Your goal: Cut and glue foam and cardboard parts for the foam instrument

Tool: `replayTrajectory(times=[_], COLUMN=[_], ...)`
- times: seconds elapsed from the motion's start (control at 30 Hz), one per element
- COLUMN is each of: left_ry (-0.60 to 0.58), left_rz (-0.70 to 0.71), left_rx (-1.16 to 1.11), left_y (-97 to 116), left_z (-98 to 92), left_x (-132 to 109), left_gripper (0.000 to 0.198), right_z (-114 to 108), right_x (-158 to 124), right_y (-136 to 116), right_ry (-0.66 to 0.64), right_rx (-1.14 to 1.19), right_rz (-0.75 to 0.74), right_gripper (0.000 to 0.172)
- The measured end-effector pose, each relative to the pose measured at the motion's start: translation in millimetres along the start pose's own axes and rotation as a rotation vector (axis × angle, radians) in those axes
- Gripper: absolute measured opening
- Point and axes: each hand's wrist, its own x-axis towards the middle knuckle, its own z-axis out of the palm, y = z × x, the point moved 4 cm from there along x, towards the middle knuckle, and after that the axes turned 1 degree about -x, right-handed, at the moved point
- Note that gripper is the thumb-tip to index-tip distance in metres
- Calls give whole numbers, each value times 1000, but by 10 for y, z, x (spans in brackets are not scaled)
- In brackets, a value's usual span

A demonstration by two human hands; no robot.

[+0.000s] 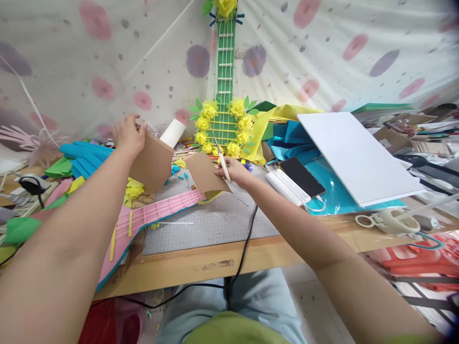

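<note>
My left hand (128, 134) is closed on the top of a brown cardboard piece (152, 162), held above the table's left half. My right hand (233, 173) grips white-handled scissors (221, 157) with blades pointing up, and a second brown cardboard piece (205, 173) sits against its fingers. Both pieces hang over a grey cutting mat (211, 222). A pink paper guitar (143, 220) lies on the mat's left side. A green paper guitar with yellow flowers (225, 95) stands upright behind my hands.
A white board (358, 155) leans on teal paper at the right, beside a black phone (303, 177) and a white box (287, 187). A white roll (172, 133), blue and green paper scraps lie left. A black cable (244, 248) hangs over the wooden table edge (215, 263).
</note>
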Motion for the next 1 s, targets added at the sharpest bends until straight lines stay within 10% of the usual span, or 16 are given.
replayTrajectory(times=[0.2, 0.33, 0.63, 1.0], left_ry=[84, -247, -626, -669], left_rz=[44, -11, 123, 151], left_rx=[61, -19, -106, 42], left_y=[172, 404, 446, 566], left_z=[281, 412, 526, 764], left_x=[-394, -747, -1686, -1873], left_gripper=[69, 34, 65, 85], right_z=[19, -98, -404, -42], right_x=[-36, -66, -261, -374], right_y=[-7, -95, 33, 155], right_ry=[-94, -29, 88, 50], right_rx=[2, -165, -501, -572], right_rz=[29, 36, 84, 98], right_gripper=[27, 26, 28, 29])
